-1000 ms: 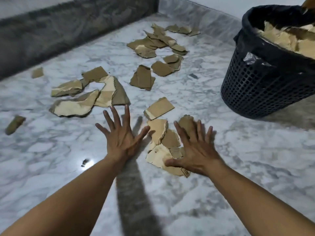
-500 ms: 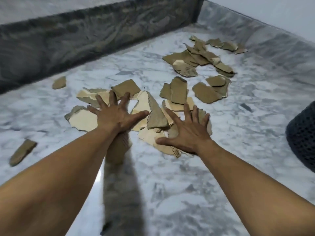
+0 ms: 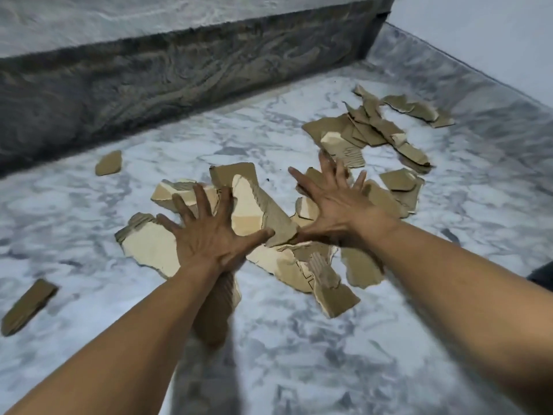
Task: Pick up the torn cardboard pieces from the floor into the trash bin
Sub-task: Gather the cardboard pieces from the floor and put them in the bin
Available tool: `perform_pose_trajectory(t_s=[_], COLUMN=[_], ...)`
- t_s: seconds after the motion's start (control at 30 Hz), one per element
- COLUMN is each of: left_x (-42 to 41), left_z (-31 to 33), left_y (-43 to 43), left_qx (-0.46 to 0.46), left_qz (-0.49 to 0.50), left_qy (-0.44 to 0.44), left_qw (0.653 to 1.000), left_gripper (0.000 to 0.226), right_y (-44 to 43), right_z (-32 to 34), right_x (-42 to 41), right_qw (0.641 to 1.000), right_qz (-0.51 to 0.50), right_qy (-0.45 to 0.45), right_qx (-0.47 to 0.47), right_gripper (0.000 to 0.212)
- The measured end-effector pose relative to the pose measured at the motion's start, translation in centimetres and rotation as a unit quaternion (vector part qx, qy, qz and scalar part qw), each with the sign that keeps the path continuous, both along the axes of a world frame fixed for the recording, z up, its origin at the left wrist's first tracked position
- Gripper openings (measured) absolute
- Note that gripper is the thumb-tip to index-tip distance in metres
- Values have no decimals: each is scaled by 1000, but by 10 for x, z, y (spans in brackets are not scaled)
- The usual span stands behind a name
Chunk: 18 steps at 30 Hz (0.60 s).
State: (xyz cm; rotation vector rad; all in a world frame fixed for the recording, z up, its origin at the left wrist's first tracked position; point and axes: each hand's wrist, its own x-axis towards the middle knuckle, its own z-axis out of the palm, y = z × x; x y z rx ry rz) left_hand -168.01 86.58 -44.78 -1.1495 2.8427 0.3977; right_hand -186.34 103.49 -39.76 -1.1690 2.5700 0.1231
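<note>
Torn brown cardboard pieces lie on the white marble floor (image 3: 299, 354). A near heap of cardboard (image 3: 269, 217) sits under my hands. My left hand (image 3: 209, 235) is spread flat, fingers apart, over the heap's left side. My right hand (image 3: 332, 202) is spread the same way over its right side. Neither hand grips a piece. A farther pile of cardboard (image 3: 368, 127) lies beyond my right hand. Only a dark sliver of the trash bin (image 3: 543, 275) shows at the right edge.
Single scraps lie apart: one at the left front (image 3: 28, 305) and one near the dark stone ledge (image 3: 109, 166). The dark ledge (image 3: 179, 76) runs along the back. A marble skirting and pale wall (image 3: 478, 94) close off the right side.
The view has swung left, so the trash bin has almost left the frame. Both hands have moved forward over the cardboard, and the near pieces are bunched closer together.
</note>
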Motion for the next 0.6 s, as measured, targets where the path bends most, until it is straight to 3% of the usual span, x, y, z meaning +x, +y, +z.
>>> perform_pose_trajectory(t_s=[0.13, 0.23, 0.4, 0.47, 0.6], left_x=[-3, -2, 6, 11, 9], left_z=[0, 4, 5, 6, 4], left_y=[-1, -2, 5, 2, 4], left_qx=[1, -10, -35, -34, -1], left_qz=[16, 24, 24, 30, 31], left_qy=[-5, 27, 75, 102, 61], left_qw=[1000, 999, 996, 994, 998], left_gripper=[114, 90, 53, 44, 60], right_y=[-11, 6, 32, 34, 48], right_z=[-9, -3, -14, -20, -22], right_x=[-13, 4, 77, 92, 109], right_qw=[989, 982, 987, 992, 997], right_qz=[-55, -61, -19, -19, 4], right_qy=[-127, -173, -135, -117, -53], right_qx=[49, 50, 89, 43, -47], right_gripper=[115, 130, 145, 133, 84])
